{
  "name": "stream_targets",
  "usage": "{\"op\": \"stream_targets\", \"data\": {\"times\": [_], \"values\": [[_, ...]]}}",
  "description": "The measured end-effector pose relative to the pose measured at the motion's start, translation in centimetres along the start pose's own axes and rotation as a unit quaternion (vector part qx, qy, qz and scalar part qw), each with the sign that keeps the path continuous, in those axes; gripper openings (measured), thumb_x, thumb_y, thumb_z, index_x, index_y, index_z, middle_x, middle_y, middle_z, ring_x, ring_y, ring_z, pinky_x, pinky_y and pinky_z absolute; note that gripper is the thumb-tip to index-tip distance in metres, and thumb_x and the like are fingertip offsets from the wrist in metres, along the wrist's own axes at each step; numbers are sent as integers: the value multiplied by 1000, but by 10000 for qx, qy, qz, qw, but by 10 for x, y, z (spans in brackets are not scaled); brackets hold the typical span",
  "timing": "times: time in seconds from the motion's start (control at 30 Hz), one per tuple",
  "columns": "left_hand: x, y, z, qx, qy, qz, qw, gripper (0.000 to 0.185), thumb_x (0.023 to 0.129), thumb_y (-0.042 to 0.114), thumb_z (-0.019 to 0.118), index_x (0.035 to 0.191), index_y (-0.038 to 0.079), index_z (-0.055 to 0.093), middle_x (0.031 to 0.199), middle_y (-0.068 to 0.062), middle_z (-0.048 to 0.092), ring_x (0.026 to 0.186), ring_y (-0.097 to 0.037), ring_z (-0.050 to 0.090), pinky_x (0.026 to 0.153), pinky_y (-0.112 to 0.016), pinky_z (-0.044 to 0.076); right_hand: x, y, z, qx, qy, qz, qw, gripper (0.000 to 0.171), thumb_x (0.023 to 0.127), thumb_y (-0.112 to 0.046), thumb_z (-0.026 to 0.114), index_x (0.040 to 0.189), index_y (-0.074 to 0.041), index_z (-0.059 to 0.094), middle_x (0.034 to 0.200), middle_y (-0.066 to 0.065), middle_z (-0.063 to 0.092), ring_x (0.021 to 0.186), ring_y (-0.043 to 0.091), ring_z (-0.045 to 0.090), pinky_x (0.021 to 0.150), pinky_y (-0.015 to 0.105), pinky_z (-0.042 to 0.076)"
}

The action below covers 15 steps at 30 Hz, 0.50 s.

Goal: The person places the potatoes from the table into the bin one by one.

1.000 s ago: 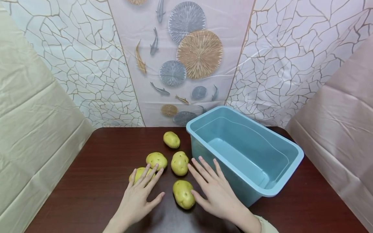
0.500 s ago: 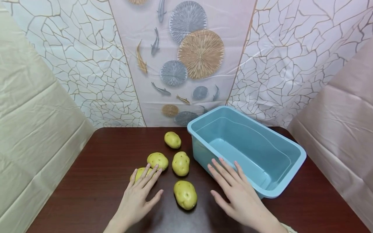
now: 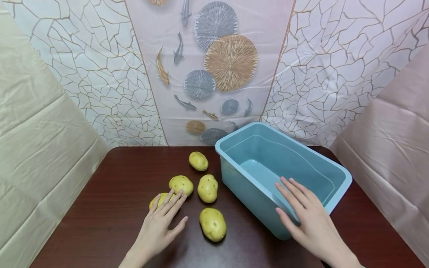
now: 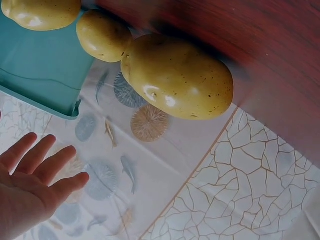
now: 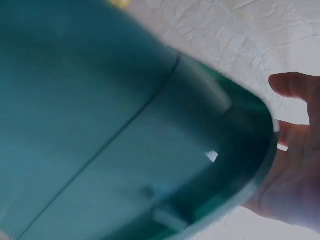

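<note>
Several yellow potatoes lie on the dark wooden table point(image 3: 100, 208). My left hand point(image 3: 160, 221) lies flat with straight fingers on the leftmost potato point(image 3: 157, 199), which fills the left wrist view point(image 4: 177, 77). Other potatoes sit at the near middle point(image 3: 212, 224), centre point(image 3: 207, 188), left centre point(image 3: 181, 184) and far back point(image 3: 198, 160). My right hand point(image 3: 308, 219) hovers open, fingers straight, over the near long rim of the empty light blue plastic tub point(image 3: 321, 163). In the right wrist view the tub's inner wall point(image 5: 100, 130) fills the picture and my right hand point(image 5: 295, 150) shows at the right edge.
Patterned plastic sheeting point(image 3: 214, 67) hangs behind the table, and plain sheets point(image 3: 37, 149) close in both sides. The tub stands at an angle on the table's right half. Bare table lies to the left of the potatoes and along the front edge.
My right hand has moved right, from beside the near potato on the table to over the tub's near rim. The left hand and the potatoes have stayed put.
</note>
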State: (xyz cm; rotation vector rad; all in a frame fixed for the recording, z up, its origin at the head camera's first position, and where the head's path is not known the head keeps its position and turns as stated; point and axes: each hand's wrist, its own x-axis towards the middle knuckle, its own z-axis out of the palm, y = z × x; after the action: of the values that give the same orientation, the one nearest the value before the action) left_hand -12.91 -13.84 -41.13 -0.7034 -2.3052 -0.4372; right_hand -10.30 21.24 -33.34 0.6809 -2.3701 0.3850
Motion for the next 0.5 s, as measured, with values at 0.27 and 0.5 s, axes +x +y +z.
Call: {"op": "stream_targets", "data": {"times": [0.27, 0.5], "values": [[-1, -4, 4, -59, -79, 20, 9999, 45, 82, 34, 58, 124, 16, 54, 124, -3, 57, 114, -27, 53, 105, -33, 23, -6, 30, -9, -39, 210, 521, 9984, 57, 72, -19, 68, 126, -12, 52, 129, 14, 50, 120, 32, 42, 99, 45, 30], [0, -9, 8, -146, -82, 118, 9998, 40, 84, 33, 57, 119, 14, 58, 118, -5, 61, 109, -28, 55, 101, -35, 27, -10, 56, -13, -159, 395, 773, 9961, 52, 73, -17, 68, 123, -8, 54, 123, 21, 52, 112, 41, 44, 84, 57, 33]]}}
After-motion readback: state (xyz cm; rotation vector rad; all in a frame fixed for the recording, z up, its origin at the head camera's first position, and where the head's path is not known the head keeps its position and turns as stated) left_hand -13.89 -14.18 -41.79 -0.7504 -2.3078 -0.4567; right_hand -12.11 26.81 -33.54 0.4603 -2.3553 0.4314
